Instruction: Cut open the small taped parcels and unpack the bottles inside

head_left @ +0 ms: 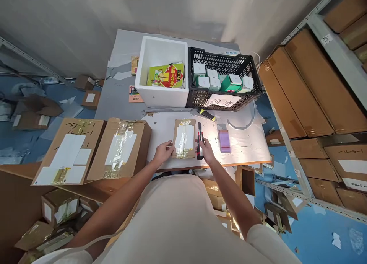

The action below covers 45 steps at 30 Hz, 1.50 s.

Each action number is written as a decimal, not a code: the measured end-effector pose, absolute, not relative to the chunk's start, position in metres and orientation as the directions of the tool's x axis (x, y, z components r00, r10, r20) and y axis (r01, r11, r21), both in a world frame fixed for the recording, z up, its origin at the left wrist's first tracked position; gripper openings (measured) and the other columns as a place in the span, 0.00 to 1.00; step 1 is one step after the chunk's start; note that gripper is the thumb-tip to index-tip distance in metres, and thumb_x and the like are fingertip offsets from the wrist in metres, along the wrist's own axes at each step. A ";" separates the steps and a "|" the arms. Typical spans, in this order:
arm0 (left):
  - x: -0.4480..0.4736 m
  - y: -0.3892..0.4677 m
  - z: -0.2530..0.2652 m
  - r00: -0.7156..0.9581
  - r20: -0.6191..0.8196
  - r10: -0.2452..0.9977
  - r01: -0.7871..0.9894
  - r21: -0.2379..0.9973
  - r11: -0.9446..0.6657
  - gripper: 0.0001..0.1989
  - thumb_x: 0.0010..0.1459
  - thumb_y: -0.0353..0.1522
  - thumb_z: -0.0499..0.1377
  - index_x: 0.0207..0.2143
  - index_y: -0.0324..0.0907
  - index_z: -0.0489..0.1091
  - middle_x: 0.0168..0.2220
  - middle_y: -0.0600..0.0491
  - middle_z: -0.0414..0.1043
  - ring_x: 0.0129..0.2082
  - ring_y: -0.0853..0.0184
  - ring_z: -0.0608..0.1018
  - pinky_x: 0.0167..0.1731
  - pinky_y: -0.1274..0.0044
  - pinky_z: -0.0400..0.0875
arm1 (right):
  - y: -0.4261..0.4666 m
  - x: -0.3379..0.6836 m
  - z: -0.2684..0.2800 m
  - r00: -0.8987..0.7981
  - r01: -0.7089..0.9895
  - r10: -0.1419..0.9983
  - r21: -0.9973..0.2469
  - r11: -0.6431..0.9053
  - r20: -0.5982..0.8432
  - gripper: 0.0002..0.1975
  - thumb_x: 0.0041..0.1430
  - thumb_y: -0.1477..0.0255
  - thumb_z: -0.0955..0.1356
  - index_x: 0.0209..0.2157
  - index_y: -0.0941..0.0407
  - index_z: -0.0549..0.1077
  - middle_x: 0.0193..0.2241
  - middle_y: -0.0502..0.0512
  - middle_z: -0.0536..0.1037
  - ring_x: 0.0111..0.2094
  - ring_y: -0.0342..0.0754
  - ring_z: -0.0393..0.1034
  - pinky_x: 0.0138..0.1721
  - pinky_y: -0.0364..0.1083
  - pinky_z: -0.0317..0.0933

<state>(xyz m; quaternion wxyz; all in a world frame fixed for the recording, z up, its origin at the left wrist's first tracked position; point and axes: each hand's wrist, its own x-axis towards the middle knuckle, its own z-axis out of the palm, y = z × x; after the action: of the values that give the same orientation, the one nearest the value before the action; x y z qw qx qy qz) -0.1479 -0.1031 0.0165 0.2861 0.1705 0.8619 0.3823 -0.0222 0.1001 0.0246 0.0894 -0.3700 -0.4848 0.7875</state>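
Observation:
A small cardboard box [184,138] with a white label and clear tape lies in front of me on the table. My left hand [164,152] is closed at its lower left edge, thumb and fingers gripping the side. In my right hand [205,150] is a black and red utility knife [200,143], its blade pointing away from me, just beside the box's right edge. A second cutter [206,114], yellow and black, lies beyond the box. To the right rests a purple item [224,140], blurred in the picture.
A white foam bin [164,97] with colourful booklets and a black crate [200,99] with green-and-white boxes stand at the back. Two larger taped cartons, one marked [69,149] and one plain [122,147], sit left. Shelves of cartons [304,88] rise on the right.

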 end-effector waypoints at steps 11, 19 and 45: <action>-0.246 -0.015 0.041 -0.563 -0.105 0.820 0.651 0.555 0.518 0.31 0.54 0.37 0.55 0.60 0.35 0.58 0.57 0.42 0.64 0.58 0.56 0.65 0.58 0.66 0.59 | 0.039 0.049 0.025 -0.598 0.163 0.333 -0.518 -0.840 -0.729 0.22 0.49 0.57 0.72 0.42 0.48 0.61 0.37 0.49 0.77 0.35 0.49 0.76 0.31 0.50 0.70; -0.226 -0.043 0.043 -0.804 -0.200 0.559 0.430 0.453 0.781 0.26 0.54 0.41 0.53 0.52 0.36 0.67 0.48 0.41 0.71 0.49 0.54 0.72 0.48 0.67 0.66 | 0.061 0.021 0.024 -0.618 0.128 0.449 -0.646 -0.753 -0.646 0.24 0.50 0.55 0.70 0.45 0.46 0.60 0.42 0.51 0.77 0.45 0.51 0.74 0.37 0.52 0.71; -0.170 -0.054 0.045 -0.557 -0.222 0.800 0.774 0.212 0.597 0.60 0.36 0.59 0.61 0.65 0.37 0.45 0.65 0.35 0.48 0.64 0.43 0.51 0.61 0.54 0.33 | 0.179 0.036 0.035 -0.817 0.526 0.243 -0.849 -0.058 -0.523 0.34 0.55 0.68 0.66 0.63 0.44 0.56 0.35 0.50 0.75 0.21 0.37 0.68 0.18 0.37 0.64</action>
<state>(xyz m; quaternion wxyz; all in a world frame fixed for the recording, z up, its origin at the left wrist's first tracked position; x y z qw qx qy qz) -0.1705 -0.0541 0.0452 0.1487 0.4466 0.8812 0.0452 0.0360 0.1794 0.0349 -0.1058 -0.2832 -0.6783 0.6697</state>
